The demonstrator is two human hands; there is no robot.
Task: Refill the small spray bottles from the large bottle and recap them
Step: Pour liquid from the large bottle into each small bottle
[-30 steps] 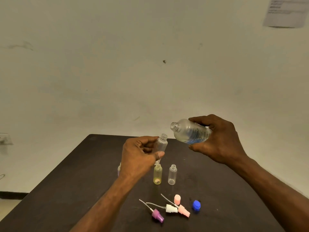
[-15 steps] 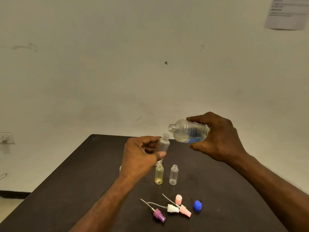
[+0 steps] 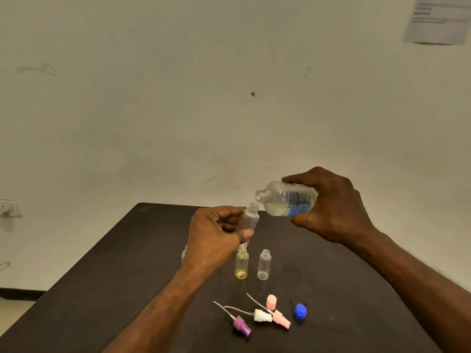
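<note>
My left hand [image 3: 216, 238] grips a small clear spray bottle [image 3: 251, 216], uncapped and held above the dark table [image 3: 114, 289]. My right hand [image 3: 331, 207] holds the large clear bottle [image 3: 285, 201] with a blue label, tipped on its side, its open mouth just above and right of the small bottle's neck. On the table stand a yellowish small bottle [image 3: 241, 266] and a clear one [image 3: 264, 267], both uncapped. Another small bottle [image 3: 184, 254] is mostly hidden behind my left wrist.
Near the front of the table lie a purple spray head [image 3: 240, 324], a white spray head [image 3: 262, 315], a pink spray head [image 3: 280, 318], a pink cap [image 3: 271, 301] and a blue cap [image 3: 300, 311]. A wall stands behind the table, with a paper sheet [image 3: 438, 19] at top right.
My right hand has brought the large bottle down and left, so its mouth sits closer to the small bottle's neck. My left hand has barely moved.
</note>
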